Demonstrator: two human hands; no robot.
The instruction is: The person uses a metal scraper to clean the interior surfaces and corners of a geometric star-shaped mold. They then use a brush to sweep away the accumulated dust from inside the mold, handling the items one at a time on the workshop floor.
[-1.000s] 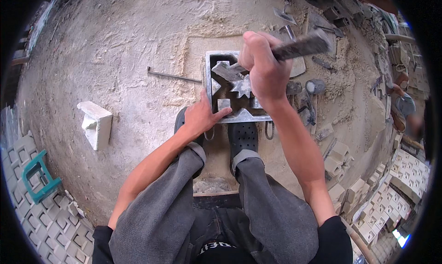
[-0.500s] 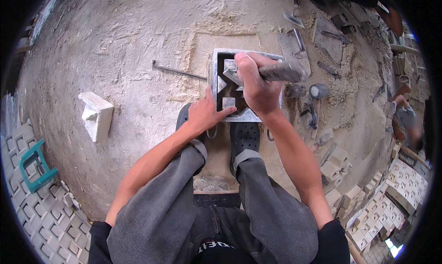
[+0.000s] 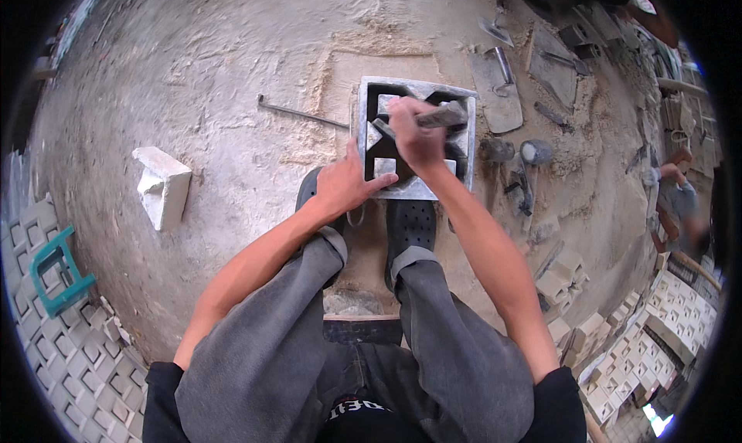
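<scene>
A square, pale-dusted metal mould (image 3: 419, 84) lies on the ground just beyond my shoes, with small square blocks and angular pieces inside and dark gaps between them. My left hand (image 3: 345, 185) holds its near left corner, fingers stretched along the outer left wall and thumb over the near rim. Closed around a dusty grey bar-shaped tool (image 3: 447, 116), my right hand (image 3: 418, 139) is over the middle of the mould. Motion blurs the tool, and its exact kind does not show. The hand hides part of the mould's inside.
A white cast block (image 3: 164, 188) lies at left, near a teal plastic stool (image 3: 62, 273). A thin metal rod (image 3: 301, 114) touches the mould's left side. To the right are trowels (image 3: 501, 88), a cylinder (image 3: 536, 151) and stacked blocks (image 3: 645, 358). Another person (image 3: 680, 203) sits far right.
My right hand has shifted a little left, and the tool has swung lower and leftward over the mould. More of the mould's right side shows. My left hand stays on the corner.
</scene>
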